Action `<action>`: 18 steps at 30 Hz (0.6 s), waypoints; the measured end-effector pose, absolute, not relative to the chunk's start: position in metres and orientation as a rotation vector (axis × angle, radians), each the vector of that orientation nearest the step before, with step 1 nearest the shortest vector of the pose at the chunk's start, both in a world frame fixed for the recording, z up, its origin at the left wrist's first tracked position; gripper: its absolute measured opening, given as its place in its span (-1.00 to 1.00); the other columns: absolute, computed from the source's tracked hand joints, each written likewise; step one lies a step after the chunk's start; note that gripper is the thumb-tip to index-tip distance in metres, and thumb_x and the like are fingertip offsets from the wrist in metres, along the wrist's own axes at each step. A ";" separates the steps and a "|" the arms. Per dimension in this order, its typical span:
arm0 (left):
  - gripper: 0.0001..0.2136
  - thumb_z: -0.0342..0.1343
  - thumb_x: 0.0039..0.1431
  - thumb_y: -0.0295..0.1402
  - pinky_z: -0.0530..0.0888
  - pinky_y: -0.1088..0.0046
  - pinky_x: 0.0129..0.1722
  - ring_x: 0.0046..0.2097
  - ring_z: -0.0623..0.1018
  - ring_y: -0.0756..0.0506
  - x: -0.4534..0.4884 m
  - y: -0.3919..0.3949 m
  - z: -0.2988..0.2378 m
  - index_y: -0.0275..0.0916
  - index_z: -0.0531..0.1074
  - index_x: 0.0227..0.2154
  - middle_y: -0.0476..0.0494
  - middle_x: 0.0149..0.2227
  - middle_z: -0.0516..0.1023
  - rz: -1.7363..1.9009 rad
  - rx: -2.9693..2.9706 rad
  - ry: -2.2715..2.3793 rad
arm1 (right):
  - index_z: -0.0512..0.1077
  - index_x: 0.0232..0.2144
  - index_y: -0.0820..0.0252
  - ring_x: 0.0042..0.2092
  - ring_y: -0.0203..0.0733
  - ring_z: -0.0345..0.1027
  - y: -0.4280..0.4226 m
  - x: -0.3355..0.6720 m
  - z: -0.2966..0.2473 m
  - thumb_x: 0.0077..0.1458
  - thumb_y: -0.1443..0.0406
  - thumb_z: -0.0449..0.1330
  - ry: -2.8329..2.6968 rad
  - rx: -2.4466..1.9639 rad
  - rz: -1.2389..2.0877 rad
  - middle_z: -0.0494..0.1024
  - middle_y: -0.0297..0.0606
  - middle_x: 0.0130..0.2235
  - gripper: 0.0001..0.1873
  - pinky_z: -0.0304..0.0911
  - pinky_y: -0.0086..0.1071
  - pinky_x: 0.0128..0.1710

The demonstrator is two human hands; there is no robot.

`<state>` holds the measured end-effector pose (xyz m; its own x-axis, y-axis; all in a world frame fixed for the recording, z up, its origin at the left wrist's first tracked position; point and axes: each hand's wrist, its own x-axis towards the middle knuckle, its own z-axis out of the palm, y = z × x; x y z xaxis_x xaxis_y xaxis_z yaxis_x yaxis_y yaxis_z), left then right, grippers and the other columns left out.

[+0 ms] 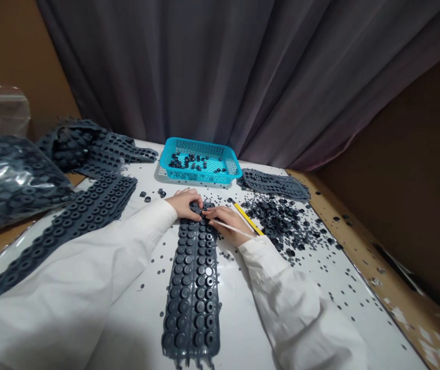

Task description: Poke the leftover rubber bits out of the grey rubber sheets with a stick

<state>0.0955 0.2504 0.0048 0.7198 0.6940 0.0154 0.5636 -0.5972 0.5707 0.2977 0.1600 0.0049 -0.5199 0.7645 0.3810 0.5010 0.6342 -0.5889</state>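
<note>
The left hand (184, 203) is closed over the end of a grey rubber strip (192, 293). The right hand (224, 224) grips a thin white stick (233, 229), just beside a yellow pencil (248, 219).

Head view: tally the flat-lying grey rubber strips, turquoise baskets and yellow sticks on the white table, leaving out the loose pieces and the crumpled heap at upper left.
Flat grey rubber strips: 3
Turquoise plastic basket: 1
Yellow stick: 1
Total: 5

Matt rubber strip (191, 303), glossy white tabletop (239, 329) — blue plastic basket (199, 146), cloth curtain (204, 67)
</note>
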 end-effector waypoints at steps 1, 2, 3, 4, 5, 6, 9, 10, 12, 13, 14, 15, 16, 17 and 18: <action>-0.73 0.31 -0.20 -0.29 0.20 0.26 0.01 -0.04 0.36 -0.21 0.095 0.250 0.005 -0.16 0.45 -0.37 -0.02 -0.23 0.40 0.310 2.382 0.957 | 0.42 -0.22 0.14 -0.03 -0.09 0.42 0.161 0.297 0.004 0.23 0.23 0.05 -2.271 -0.991 0.491 0.56 -0.10 -0.07 -0.82 0.30 -0.16 -0.01; -0.72 0.32 -0.20 -0.28 0.19 0.26 0.02 -0.03 0.36 -0.21 0.095 0.250 0.006 -0.15 0.44 -0.36 -0.02 -0.22 0.40 0.303 2.382 0.960 | 0.42 -0.19 0.14 -0.04 -0.10 0.43 0.161 0.297 0.003 0.24 0.25 0.04 -2.305 -1.001 0.444 0.55 -0.10 -0.07 -0.81 0.30 -0.17 -0.01; -0.72 0.32 -0.20 -0.27 0.18 0.25 0.02 -0.03 0.35 -0.21 0.095 0.249 0.006 -0.15 0.44 -0.36 -0.02 -0.22 0.39 0.297 2.382 0.963 | 0.42 -0.17 0.14 -0.04 -0.10 0.43 0.162 0.297 0.002 0.24 0.26 0.03 -2.332 -1.010 0.403 0.55 -0.11 -0.06 -0.80 0.30 -0.18 -0.02; -0.72 0.32 -0.20 -0.26 0.18 0.25 0.03 -0.02 0.35 -0.22 0.095 0.249 0.007 -0.15 0.44 -0.36 -0.02 -0.22 0.39 0.291 2.381 0.966 | 0.42 -0.15 0.14 -0.05 -0.11 0.43 0.163 0.297 0.000 0.24 0.26 0.03 -2.352 -1.015 0.368 0.55 -0.11 -0.07 -0.79 0.29 -0.19 -0.02; -0.71 0.32 -0.20 -0.26 0.18 0.25 0.03 -0.02 0.35 -0.22 0.095 0.249 0.007 -0.15 0.44 -0.36 -0.02 -0.21 0.39 0.286 2.381 0.969 | 0.42 -0.16 0.14 -0.06 -0.10 0.43 0.164 0.297 -0.002 0.24 0.27 0.02 -2.360 -1.020 0.335 0.55 -0.10 -0.07 -0.79 0.29 -0.19 -0.02; -0.71 0.32 -0.20 -0.26 0.17 0.24 0.03 -0.02 0.35 -0.22 0.096 0.249 0.007 -0.15 0.44 -0.36 -0.03 -0.21 0.39 0.281 2.381 0.972 | 0.43 -0.17 0.15 -0.06 -0.09 0.43 0.166 0.297 -0.004 0.24 0.28 0.02 -2.357 -1.032 0.304 0.55 -0.09 -0.07 -0.79 0.29 -0.19 -0.03; -0.71 0.32 -0.19 -0.25 0.17 0.22 0.03 -0.01 0.34 -0.23 0.096 0.249 0.006 -0.16 0.43 -0.36 -0.04 -0.21 0.38 0.270 2.381 0.983 | 0.42 -0.20 0.17 -0.04 -0.06 0.41 0.169 0.301 -0.006 0.25 0.30 -0.01 -2.253 -1.148 0.203 0.52 -0.04 -0.02 -0.78 0.29 -0.17 -0.03; -0.71 0.32 -0.19 -0.24 0.17 0.22 0.03 -0.01 0.34 -0.23 0.096 0.249 0.006 -0.16 0.43 -0.36 -0.04 -0.21 0.38 0.267 2.382 0.986 | 0.42 -0.19 0.18 -0.02 -0.06 0.39 0.170 0.303 -0.006 0.24 0.31 -0.02 -2.185 -1.217 0.166 0.50 -0.03 -0.01 -0.78 0.28 -0.17 -0.02; -0.70 0.33 -0.20 -0.22 0.18 0.24 0.02 -0.01 0.34 -0.23 0.096 0.248 0.007 -0.15 0.43 -0.36 -0.04 -0.21 0.39 0.264 2.387 0.992 | 0.41 -0.16 0.18 -0.01 -0.04 0.37 0.172 0.308 -0.005 0.23 0.32 0.00 -2.068 -1.366 0.114 0.50 -0.03 -0.02 -0.78 0.28 -0.17 -0.01; -0.70 0.33 -0.20 -0.21 0.19 0.25 0.02 -0.01 0.35 -0.23 0.097 0.248 0.007 -0.15 0.43 -0.36 -0.04 -0.21 0.39 0.263 2.391 0.997 | 0.41 -0.15 0.18 -0.02 -0.03 0.38 0.173 0.310 -0.004 0.22 0.32 0.01 -2.037 -1.434 0.105 0.52 -0.04 -0.06 -0.79 0.28 -0.17 -0.02; -0.69 0.33 -0.21 -0.21 0.20 0.25 0.01 -0.02 0.35 -0.22 0.097 0.247 0.008 -0.15 0.43 -0.36 -0.04 -0.21 0.40 0.262 2.396 1.004 | 0.42 -0.16 0.18 -0.05 -0.03 0.39 0.173 0.313 -0.004 0.20 0.34 0.03 -2.030 -1.488 0.103 0.54 -0.05 -0.10 -0.80 0.29 -0.17 -0.04; -0.69 0.33 -0.21 -0.21 0.21 0.26 0.00 -0.03 0.35 -0.22 0.097 0.246 0.009 -0.14 0.43 -0.36 -0.04 -0.21 0.40 0.261 2.404 1.013 | 0.43 -0.18 0.18 -0.07 -0.02 0.39 0.173 0.315 -0.003 0.18 0.36 0.05 -2.046 -1.522 0.107 0.55 -0.06 -0.14 -0.80 0.29 -0.18 -0.05; -0.68 0.33 -0.22 -0.21 0.22 0.26 -0.01 -0.03 0.36 -0.22 0.097 0.245 0.010 -0.14 0.43 -0.35 -0.04 -0.21 0.41 0.258 2.413 1.025 | 0.44 -0.21 0.19 -0.08 -0.03 0.40 0.174 0.316 -0.003 0.16 0.39 0.06 -2.070 -1.535 0.110 0.56 -0.07 -0.16 -0.80 0.30 -0.19 -0.06; -0.68 0.33 -0.22 -0.21 0.24 0.26 -0.02 -0.04 0.36 -0.22 0.097 0.244 0.012 -0.14 0.43 -0.35 -0.05 -0.22 0.41 0.255 2.424 1.041 | 0.46 -0.23 0.19 -0.08 -0.04 0.41 0.174 0.317 -0.003 0.13 0.43 0.06 -2.097 -1.531 0.109 0.56 -0.07 -0.15 -0.79 0.31 -0.19 -0.06; -0.68 0.33 -0.22 -0.20 0.25 0.26 -0.04 -0.05 0.37 -0.23 0.096 0.243 0.014 -0.14 0.43 -0.35 -0.06 -0.22 0.41 0.252 2.436 1.060 | 0.47 -0.26 0.19 -0.07 -0.04 0.41 0.174 0.318 -0.004 0.11 0.46 0.07 -2.120 -1.517 0.104 0.56 -0.07 -0.13 -0.78 0.31 -0.20 -0.05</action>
